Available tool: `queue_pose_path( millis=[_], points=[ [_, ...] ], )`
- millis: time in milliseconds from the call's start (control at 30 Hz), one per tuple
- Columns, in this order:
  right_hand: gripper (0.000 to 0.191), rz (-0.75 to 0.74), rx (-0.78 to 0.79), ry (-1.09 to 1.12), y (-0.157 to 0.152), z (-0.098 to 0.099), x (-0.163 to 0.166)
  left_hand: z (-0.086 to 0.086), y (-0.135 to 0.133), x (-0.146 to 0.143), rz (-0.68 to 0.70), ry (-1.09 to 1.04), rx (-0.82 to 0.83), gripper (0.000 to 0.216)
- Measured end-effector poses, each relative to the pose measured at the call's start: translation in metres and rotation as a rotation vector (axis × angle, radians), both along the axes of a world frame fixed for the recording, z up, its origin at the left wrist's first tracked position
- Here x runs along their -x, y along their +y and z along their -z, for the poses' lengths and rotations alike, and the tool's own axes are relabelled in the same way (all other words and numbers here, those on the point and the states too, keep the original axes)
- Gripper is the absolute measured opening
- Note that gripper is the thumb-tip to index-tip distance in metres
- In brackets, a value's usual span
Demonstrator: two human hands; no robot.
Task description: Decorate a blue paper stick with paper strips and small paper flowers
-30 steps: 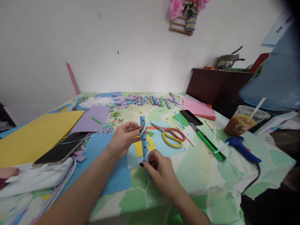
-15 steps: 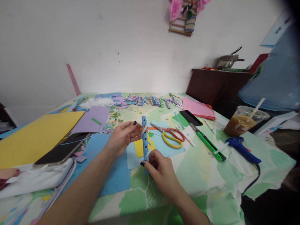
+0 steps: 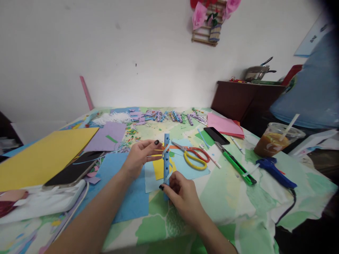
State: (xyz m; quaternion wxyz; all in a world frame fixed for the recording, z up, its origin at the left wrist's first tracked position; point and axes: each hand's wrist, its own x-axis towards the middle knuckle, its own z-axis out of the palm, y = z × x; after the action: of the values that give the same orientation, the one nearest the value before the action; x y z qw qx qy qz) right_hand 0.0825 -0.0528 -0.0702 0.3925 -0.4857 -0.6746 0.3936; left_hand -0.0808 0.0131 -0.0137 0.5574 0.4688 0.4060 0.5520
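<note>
Upright in front of me stands a slim blue paper tube [image 3: 166,164] with dark spots and a pale paper strip [image 3: 166,148] winding round it. My right hand [image 3: 182,190] grips its lower end between thumb and curled fingers. To the left of the tube's upper part is my left hand [image 3: 140,157], its fingers stretched out toward the strip with the thumb apart. Whether those fingertips touch the tube is hard to make out. Beneath lie a light blue sheet [image 3: 196,173] and a yellow paper piece [image 3: 159,169]. Scissors [image 3: 185,149] with red and yellow handles rest just right of the tube.
On the right are a green utility knife [image 3: 235,165], a blue glue gun [image 3: 278,173] with a cord, and an iced drink [image 3: 272,143]. Phones [image 3: 74,169] and coloured sheets [image 3: 45,151] cover the left. Curled paper pieces [image 3: 174,116] lie at the back.
The tube and both hands appear slightly farther right and lower, as does the whole scene with the camera's shift. My left fingers look a little straighter beside the strip; the right grip is unchanged.
</note>
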Motion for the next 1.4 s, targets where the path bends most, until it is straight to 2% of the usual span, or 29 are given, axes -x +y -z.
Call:
queue_pose_path(
  millis=[100, 233, 400, 800, 933, 1167, 1400],
  points=[
    [0.021, 0.022, -0.019, -0.026, 0.0006, -0.0005, 0.0008, -0.0018, -0.0040, -0.0042, 0.057, 0.038, 0.019, 0.044],
    [0.019, 0.029, -0.029, -0.036, 0.0004, -0.0011, 0.0016, -0.0005, -0.0053, -0.0056, 0.065, 0.037, 0.003, 0.041],
    [0.019, 0.039, -0.030, -0.053, 0.0004, -0.0022, 0.0016, 0.0012, -0.0034, -0.0039, 0.051, 0.056, -0.047, 0.035],
    [0.017, 0.031, -0.025, -0.058, -0.0002, -0.0011, 0.0010, 0.0033, -0.0027, -0.0047, 0.020, 0.077, -0.039, 0.034],
    [0.019, 0.061, -0.034, -0.076, 0.0007, -0.0007, 0.0014, 0.0039, -0.0019, -0.0047, -0.041, 0.075, -0.057, 0.035],
    [0.021, 0.156, -0.052, -0.093, 0.0043, 0.0028, 0.0006, 0.0022, -0.0035, -0.0016, -0.035, 0.032, -0.067, 0.034],
    [0.019, 0.142, -0.048, -0.063, 0.0025, 0.0042, 0.0015, -0.0007, -0.0022, -0.0008, -0.047, 0.055, -0.061, 0.037]
  ],
)
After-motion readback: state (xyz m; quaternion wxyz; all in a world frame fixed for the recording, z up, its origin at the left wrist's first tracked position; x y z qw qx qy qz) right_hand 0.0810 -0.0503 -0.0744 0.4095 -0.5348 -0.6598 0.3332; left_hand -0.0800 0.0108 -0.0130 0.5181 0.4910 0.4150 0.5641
